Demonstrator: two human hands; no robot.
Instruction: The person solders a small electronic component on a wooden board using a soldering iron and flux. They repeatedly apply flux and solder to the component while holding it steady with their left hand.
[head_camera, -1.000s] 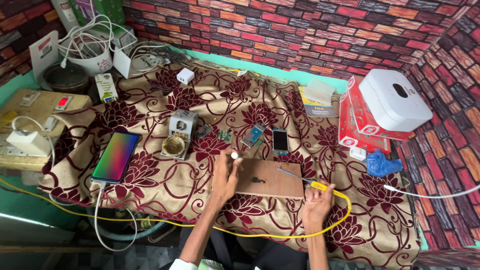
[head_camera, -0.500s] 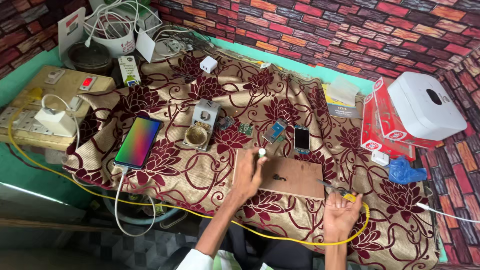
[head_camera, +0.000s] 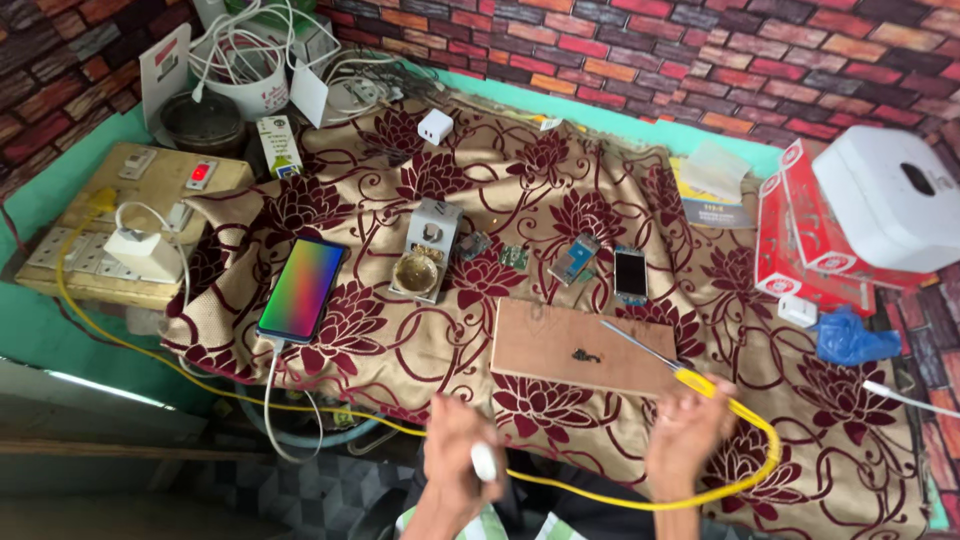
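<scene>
Left hand (head_camera: 455, 455) gripping small white object (head_camera: 484, 461); right hand (head_camera: 688, 432) gripping yellow-handled tool (head_camera: 660, 362) (tip over wooden board (head_camera: 585, 348)), btm center.

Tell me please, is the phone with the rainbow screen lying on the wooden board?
No, the phone lies on the patterned cloth, well left of the wooden board.

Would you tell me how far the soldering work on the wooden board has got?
Set out: wooden board with a small dark part. In hand: right hand holds the yellow-handled iron over it; left hand grips a small white item. Left: circuit boards lie untouched.
</scene>
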